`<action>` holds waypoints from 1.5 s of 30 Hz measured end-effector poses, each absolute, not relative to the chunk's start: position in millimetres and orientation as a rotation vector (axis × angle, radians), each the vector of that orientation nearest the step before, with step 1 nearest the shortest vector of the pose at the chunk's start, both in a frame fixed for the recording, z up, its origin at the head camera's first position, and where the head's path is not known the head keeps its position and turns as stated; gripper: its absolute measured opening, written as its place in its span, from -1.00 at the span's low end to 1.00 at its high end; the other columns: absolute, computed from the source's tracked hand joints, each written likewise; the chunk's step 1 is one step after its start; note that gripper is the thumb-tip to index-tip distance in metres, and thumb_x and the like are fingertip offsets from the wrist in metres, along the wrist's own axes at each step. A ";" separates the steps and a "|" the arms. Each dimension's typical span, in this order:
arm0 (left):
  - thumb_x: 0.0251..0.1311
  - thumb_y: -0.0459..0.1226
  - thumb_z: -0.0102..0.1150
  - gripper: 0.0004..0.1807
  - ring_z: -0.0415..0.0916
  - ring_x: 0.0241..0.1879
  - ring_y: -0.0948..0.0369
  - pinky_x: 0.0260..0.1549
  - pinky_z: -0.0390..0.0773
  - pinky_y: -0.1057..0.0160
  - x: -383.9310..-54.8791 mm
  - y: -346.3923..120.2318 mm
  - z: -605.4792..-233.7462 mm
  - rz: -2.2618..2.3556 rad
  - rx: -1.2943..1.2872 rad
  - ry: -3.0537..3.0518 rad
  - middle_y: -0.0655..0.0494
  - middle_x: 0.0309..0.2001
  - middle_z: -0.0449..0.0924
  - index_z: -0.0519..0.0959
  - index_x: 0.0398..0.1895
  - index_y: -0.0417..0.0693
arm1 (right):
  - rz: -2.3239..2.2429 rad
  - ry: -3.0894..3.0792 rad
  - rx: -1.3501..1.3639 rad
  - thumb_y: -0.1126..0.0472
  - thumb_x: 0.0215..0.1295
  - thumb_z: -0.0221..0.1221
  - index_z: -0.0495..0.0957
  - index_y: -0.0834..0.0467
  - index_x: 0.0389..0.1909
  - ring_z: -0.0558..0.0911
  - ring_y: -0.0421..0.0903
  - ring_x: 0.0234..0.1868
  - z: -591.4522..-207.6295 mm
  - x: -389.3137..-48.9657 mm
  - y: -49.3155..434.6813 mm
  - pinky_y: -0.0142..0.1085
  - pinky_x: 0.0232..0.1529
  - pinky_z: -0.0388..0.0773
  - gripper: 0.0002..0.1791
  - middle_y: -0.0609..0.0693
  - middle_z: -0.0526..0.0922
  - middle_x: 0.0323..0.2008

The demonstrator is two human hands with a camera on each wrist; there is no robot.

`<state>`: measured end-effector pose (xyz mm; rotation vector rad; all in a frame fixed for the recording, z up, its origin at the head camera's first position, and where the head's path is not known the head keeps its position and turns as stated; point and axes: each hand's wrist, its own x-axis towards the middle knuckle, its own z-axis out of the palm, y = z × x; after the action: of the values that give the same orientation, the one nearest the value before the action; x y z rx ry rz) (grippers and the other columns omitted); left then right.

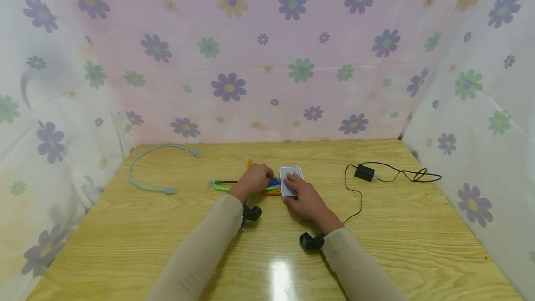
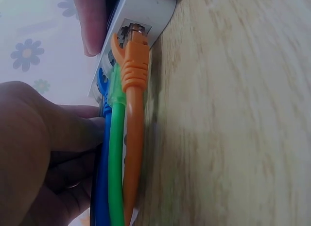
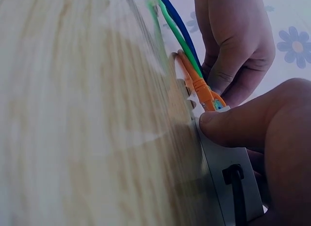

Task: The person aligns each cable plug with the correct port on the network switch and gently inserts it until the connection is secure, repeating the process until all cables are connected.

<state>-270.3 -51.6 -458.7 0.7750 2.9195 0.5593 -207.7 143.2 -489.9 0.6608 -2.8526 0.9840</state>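
Observation:
A small white network switch (image 1: 286, 188) with a grey top lies on the table. My right hand (image 1: 306, 199) grips it, fingers across the top and thumb on the near side. Orange (image 2: 134, 65), green (image 2: 115, 95) and blue (image 2: 105, 107) network cables run side by side from its left face, their plugs at the ports. Beside the blue plug, my left hand (image 1: 256, 181) pinches a black network cable (image 1: 225, 181) between thumb and fingers; the pinched end is mostly hidden. A black power lead (image 3: 238, 197) enters the switch's near side.
A loose light-blue network cable (image 1: 135, 175) curves across the left of the table (image 1: 125, 240). On the right lies a black power adapter (image 1: 364, 173) with its lead looped. Flowered cloth (image 1: 267, 59) encloses the back and sides.

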 end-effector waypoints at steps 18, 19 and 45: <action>0.32 -0.37 0.05 -0.75 0.60 0.01 0.04 0.02 0.58 0.06 -266.4 -58.0 -460.4 0.671 0.708 2.889 -0.04 -0.05 0.68 0.68 -0.05 -0.15 | 0.939 -2.891 0.729 0.08 0.35 0.19 0.28 0.13 0.42 0.05 0.08 0.53 -491.2 -210.4 148.0 0.05 0.43 0.16 -0.35 0.04 0.15 0.49; 0.33 -0.36 0.05 -0.75 0.60 0.01 0.04 0.02 0.58 0.05 -266.3 -58.8 -461.0 0.679 0.705 2.888 -0.04 -0.05 0.68 0.68 -0.05 -0.15 | 0.944 -2.889 0.730 0.08 0.35 0.19 0.28 0.14 0.42 0.04 0.08 0.53 -491.0 -210.2 147.9 0.06 0.43 0.16 -0.35 0.04 0.15 0.49; 0.39 -0.33 0.01 -0.75 0.61 0.00 0.06 0.01 0.59 0.08 -248.7 -85.1 -456.5 0.653 0.703 2.965 -0.01 -0.03 0.68 0.67 -0.04 -0.14 | 0.938 -2.880 0.728 0.07 0.34 0.20 0.28 0.13 0.41 0.05 0.08 0.53 -490.1 -210.9 148.5 0.08 0.42 0.17 -0.34 0.04 0.17 0.49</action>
<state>-248.7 -85.1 -456.5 0.7033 2.9654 0.6532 -210.9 148.5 -490.1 0.7282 -2.8801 0.9381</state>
